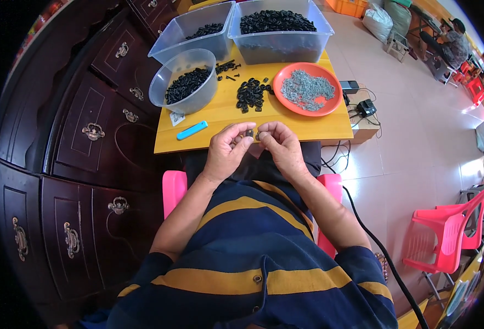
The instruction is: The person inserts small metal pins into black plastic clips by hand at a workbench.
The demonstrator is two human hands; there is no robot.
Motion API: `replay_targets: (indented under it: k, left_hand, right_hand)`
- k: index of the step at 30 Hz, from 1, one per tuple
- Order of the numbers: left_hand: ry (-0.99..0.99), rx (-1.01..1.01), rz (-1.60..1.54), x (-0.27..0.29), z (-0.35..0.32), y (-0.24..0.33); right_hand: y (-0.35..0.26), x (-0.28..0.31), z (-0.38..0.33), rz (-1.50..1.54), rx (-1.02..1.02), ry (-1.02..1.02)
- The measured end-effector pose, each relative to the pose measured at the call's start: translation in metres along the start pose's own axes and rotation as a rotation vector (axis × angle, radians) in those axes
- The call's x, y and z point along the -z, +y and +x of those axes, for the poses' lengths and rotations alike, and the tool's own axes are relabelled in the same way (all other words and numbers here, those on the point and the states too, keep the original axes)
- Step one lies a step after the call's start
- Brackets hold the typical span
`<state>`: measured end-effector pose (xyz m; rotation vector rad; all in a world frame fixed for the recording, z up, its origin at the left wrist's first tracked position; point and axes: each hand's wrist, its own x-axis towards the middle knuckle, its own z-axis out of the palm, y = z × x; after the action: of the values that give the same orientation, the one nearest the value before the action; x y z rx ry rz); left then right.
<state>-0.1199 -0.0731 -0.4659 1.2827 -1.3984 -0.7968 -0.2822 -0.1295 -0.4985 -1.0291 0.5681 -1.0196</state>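
My left hand [226, 153] and my right hand [284, 151] are close together at the near edge of the yellow table. Between the thumb and forefinger of the left one is a small dark piece [249, 132]. The right fingers pinch another small dark piece [258, 136], mostly covered by the fingertips. Just beyond my hands lies a loose pile of small black plastic parts [250, 94], some ring-shaped. To its right, an orange-red plate [279, 98] holds many thin silvery metal pieces [307, 88]. A light blue bar-shaped tool [192, 130] rests left of my hands.
A round clear tub [159, 90] of black parts stands at the left. Two clear bins, one on the left [168, 50] and one on the right [280, 46], hold more at the back. Dark wooden drawers [83, 120] border the left. Cables and a black adapter [366, 108] sit right.
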Motion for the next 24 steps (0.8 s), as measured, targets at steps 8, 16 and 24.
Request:
replay_targets:
  k: [8, 16, 24]
  left_hand:
    - [0.001, -0.049, 0.069, 0.0019, 0.0011, 0.0000]
    - [-0.007, -0.090, 0.112, 0.0018, 0.0025, 0.0056]
    - [-0.048, -0.160, 0.171, 0.0023, 0.0054, 0.0057]
  right_hand:
    - [-0.0009, 0.0003, 0.0002, -0.044, 0.012, 0.002]
    - [0.0003, 0.0048, 0.0003, -0.084, -0.028, -0.022]
    - [0.0009, 0.0032, 0.0010, -0.050, -0.032, -0.029]
